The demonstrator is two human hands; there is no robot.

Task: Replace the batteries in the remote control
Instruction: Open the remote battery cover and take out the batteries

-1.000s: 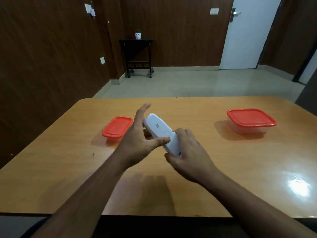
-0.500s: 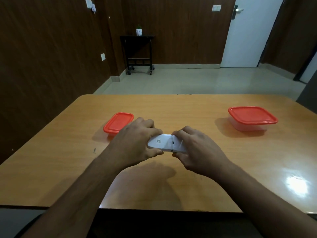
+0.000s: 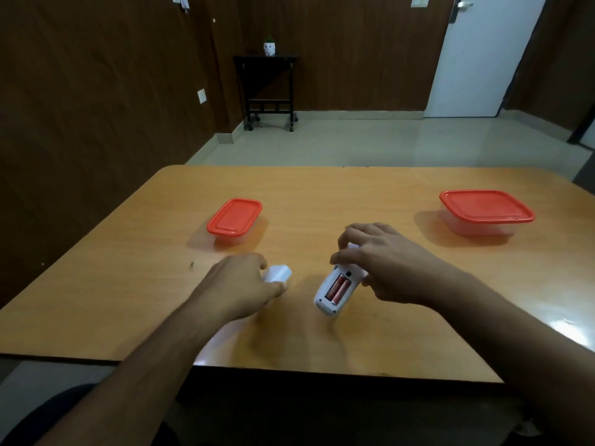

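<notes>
My right hand [image 3: 389,262] grips the upper end of the white remote control [image 3: 336,292], held back side up just above the wooden table [image 3: 322,194]. Its battery bay is uncovered and two orange batteries [image 3: 338,288] lie side by side inside. My left hand [image 3: 240,286] is off to the left, low over the table, pinching the white battery cover [image 3: 277,273]. The two hands are apart, with a gap of bare table between cover and remote.
A small clear box with a red lid [image 3: 234,217] stands left of centre, beyond my left hand. A larger red-lidded box [image 3: 484,210] stands at the far right. The table's near edge [image 3: 289,370] runs just below my forearms.
The cover has come off the remote. My left hand carried it leftward, and my right hand turned the remote so the open battery bay faces up.
</notes>
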